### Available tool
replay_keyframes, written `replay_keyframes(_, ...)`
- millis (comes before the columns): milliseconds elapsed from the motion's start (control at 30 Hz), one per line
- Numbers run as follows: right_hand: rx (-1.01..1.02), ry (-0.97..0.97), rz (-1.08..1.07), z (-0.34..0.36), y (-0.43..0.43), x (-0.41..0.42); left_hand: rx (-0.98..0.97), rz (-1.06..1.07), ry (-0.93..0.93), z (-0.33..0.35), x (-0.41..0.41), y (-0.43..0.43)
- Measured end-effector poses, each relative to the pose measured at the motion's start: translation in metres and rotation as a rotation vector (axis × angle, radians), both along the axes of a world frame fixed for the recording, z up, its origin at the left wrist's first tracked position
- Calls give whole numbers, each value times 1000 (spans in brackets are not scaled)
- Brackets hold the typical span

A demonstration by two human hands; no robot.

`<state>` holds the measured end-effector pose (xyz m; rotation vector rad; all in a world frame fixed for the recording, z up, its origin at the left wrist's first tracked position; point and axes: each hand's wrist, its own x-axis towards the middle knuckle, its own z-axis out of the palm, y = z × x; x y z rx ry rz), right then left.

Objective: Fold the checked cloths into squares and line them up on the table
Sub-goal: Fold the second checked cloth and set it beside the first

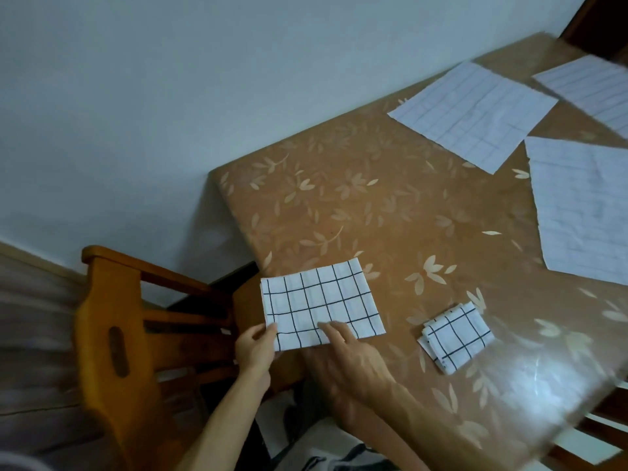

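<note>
Step in hand: second fold of the half-folded cloth (321,302). It is a rectangle lying flat on the counter (390,215), left of the finished square (455,336), near it but not touching.

Left hand (256,346): thumb and fingers pinch the rectangle's near corner, the one farthest from the finished square. Right hand (356,358): fingers straight and flat on the rectangle's near edge, gripping nothing, only pressing.

Open cloths (472,113): three, spread flat well beyond the finished square, not yet folded.

Judgement on method:
- My pressing fingers should sit on the midline of the long side and act as the hinge.
- Carry the pinched end over toward the finished square until the short edges meet, using the black grid lines as an alignment check.
- The layers at the pinched end look slightly stepped, so I should square them before creasing.
- Crease from the middle outward.
- The counter cover looks glossy, so the cloth may slide. Press firmly while the flap travels.
- Set the result just left of the finished square, edges parallel. That square lies skewed with an under-layer peeking out, so it likely needs tidying too.
</note>
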<state>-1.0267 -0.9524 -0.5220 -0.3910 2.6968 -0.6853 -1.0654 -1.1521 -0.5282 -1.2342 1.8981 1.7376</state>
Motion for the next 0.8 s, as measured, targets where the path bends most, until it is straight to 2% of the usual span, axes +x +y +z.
replay_keyframes(100, 9, 39, -56, -5, -17, 5, 217, 137, 17, 12, 14, 2)
replay_keyframes(167, -21, 47, -129, -5, -20, 3, 345, 131, 6, 24, 24, 7)
replay_keyframes(267, -88, 72, -233, -3, -14, -1, 428, -24, 24, 37, 38, 12)
replay_keyframes(367, -132, 59, -281, -5, -1, -3, 425, -208, 70, 39, 49, 11)
replay_keyframes(433, -204, 80, -275, -6, 8, -3, 383, -275, 103, 38, 54, 10)
replay_keyframes(567, -372, 144, -176, 1, 22, 1, 135, -297, 166, 25, 55, -5)
replay_keyframes(733, -545, -106, -150, 6, 35, 10, -170, -583, 244, 2, 53, -28)
replay_keyframes(800, -562, -154, -174, 1, 41, 13, -190, -625, 282, 1, 52, -29)
